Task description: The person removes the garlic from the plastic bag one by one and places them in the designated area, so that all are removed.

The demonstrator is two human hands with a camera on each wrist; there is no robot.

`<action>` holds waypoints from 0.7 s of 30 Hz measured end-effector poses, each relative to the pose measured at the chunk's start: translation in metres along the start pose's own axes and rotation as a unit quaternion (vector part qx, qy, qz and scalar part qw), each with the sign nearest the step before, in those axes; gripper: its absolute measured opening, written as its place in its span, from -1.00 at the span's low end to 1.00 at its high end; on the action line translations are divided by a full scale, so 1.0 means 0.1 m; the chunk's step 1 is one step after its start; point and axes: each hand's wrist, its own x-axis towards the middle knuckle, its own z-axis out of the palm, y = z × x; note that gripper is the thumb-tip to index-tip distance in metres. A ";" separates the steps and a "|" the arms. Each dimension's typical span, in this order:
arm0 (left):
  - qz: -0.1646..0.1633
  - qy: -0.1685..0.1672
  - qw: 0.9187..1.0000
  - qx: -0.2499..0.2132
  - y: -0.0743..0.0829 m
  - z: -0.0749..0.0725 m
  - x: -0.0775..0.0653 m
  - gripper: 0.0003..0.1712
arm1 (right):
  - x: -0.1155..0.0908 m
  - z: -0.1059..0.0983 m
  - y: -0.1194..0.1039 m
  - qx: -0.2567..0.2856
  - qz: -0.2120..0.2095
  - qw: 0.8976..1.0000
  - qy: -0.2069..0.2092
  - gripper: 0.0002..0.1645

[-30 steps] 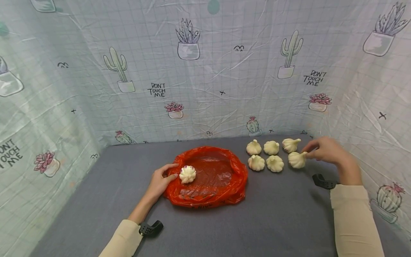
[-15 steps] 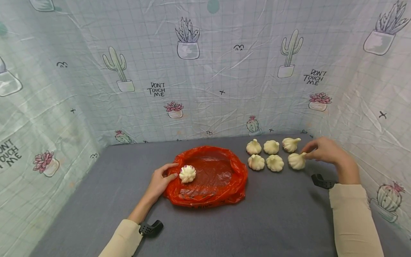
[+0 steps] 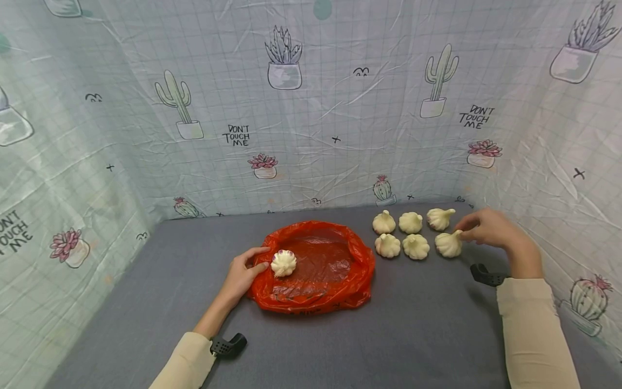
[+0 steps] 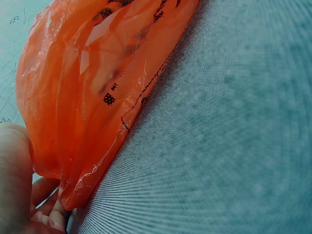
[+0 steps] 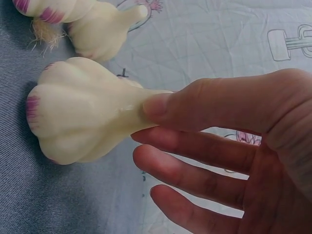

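My right hand [image 3: 495, 232] pinches the stem of a garlic bulb [image 5: 80, 114] between thumb and fingers, at the right end of the front row. The bulb is cream with a purple-streaked base, low over the table or on it; I cannot tell which. In the middle stands a red plastic bag [image 3: 359, 297], its mouth spread wide. At its left rim, my left hand [image 3: 241, 274] pinches the plastic, the thumb over the inside edge. Another garlic bulb [image 3: 284, 263] sits inside the bag near that thumb, root end up. In the left wrist view the bag's side [image 4: 92, 112] shows folds and black print.
Several more garlic bulbs [image 3: 416, 247] lie in two rows right of the bag, close to the back edge of the grey table [image 3: 389, 346]. A fabric wall [image 3: 311, 119] printed with cacti encloses the back and sides.
My right hand has shifted very slightly left, the pinched garlic bulb with it. The left hand, the bag and the other bulbs stay as they were.
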 end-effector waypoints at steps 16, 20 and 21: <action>0.017 0.009 1.000 -0.010 -0.41 0.05 0.16 -0.54 | -0.01 0.01 0.01 -0.002 -0.012 1.000 0.011 -0.57; 0.018 0.010 1.000 -0.007 -0.42 0.05 0.17 -0.54 | 0.00 0.01 0.00 -0.005 -0.012 1.000 0.013 -0.56; 0.018 0.010 1.000 -0.006 -0.42 0.05 0.17 -0.54 | 0.00 0.02 0.00 -0.004 -0.012 1.000 0.012 -0.56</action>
